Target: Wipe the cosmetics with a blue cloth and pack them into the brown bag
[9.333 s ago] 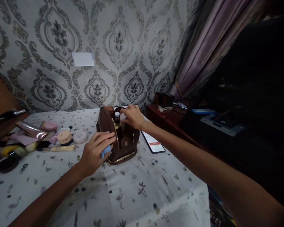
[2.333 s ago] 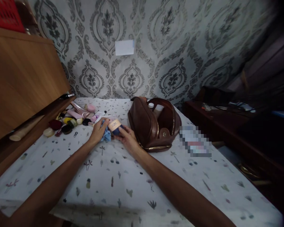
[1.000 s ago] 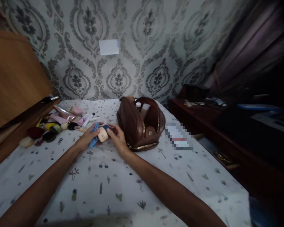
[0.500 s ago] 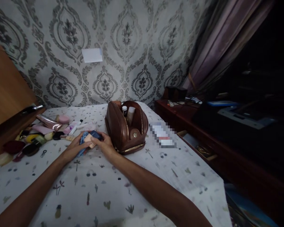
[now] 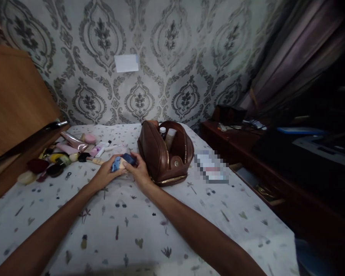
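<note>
Both of my hands hold a small bundle of crumpled blue and cream fabric (image 5: 121,163), just left of a brown leather bag. The bundle is light blue at its left, cream in the middle and dark blue at its right. My left hand (image 5: 105,173) is closed around its left side. On the other side my right hand (image 5: 138,170) grips it, thumb over the cream part. Close to my right hand stands the brown bag (image 5: 152,153), unzipped at the top. Inside it show a white-capped bottle (image 5: 162,132) and a pale tube (image 5: 170,138).
Makeup items lie at the left, among them a pink tube (image 5: 74,142), a dark red puff (image 5: 38,165) and a round black compact (image 5: 55,170). A blurred-out flat object (image 5: 211,166) lies right of the bag. Beyond the table edge is an open drawer (image 5: 255,184).
The view has swung left, so everything sits further right. The fabric bundle is gathered more compactly in my hands, with less of the light blue part hanging below.
</note>
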The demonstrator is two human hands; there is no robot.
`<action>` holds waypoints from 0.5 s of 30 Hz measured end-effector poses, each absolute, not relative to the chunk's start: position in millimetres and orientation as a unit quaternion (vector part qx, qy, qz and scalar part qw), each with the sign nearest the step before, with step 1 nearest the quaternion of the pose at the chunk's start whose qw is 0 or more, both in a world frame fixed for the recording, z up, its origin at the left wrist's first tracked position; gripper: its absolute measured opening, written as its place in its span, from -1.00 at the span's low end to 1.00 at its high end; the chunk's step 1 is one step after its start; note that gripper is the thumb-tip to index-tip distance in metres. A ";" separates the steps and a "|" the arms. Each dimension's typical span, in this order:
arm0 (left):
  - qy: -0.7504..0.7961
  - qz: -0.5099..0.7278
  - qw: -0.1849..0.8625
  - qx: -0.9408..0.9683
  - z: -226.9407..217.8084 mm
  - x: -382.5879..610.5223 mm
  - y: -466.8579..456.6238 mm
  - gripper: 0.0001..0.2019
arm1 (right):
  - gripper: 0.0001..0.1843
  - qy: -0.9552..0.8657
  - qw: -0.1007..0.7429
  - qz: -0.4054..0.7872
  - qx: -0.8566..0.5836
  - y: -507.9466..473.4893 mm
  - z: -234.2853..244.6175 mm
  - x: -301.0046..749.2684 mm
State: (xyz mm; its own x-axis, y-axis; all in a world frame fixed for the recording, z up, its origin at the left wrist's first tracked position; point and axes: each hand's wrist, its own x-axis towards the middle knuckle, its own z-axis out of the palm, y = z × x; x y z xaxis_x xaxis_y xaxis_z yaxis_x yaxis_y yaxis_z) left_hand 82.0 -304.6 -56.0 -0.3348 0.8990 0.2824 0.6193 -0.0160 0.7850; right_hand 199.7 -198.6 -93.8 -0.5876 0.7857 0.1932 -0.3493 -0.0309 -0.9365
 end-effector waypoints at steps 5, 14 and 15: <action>0.686 0.431 0.131 0.571 -52.4 75.8 -306.4 -0.47 | -0.04 -0.582 0.393 0.678 -0.215 -200.0 -92.3 200.0; 0.670 0.450 0.018 0.590 -49.0 84.4 -309.1 -0.56 | -0.13 -0.787 0.343 0.502 -0.111 -213.8 -88.1 212.9; 0.668 0.434 0.019 0.605 -49.5 84.6 -309.1 -0.57 | -0.11 -0.792 0.333 0.500 -0.108 -215.4 -87.5 214.4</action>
State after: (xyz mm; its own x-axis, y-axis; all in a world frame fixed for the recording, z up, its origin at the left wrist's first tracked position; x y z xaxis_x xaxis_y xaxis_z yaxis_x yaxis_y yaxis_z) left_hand 84.6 -309.1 -49.5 -0.2679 0.8237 0.4997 0.7911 -0.1079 0.6021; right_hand 214.4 -215.4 -87.5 -0.7550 0.5039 0.4196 -0.1617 0.4770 -0.8639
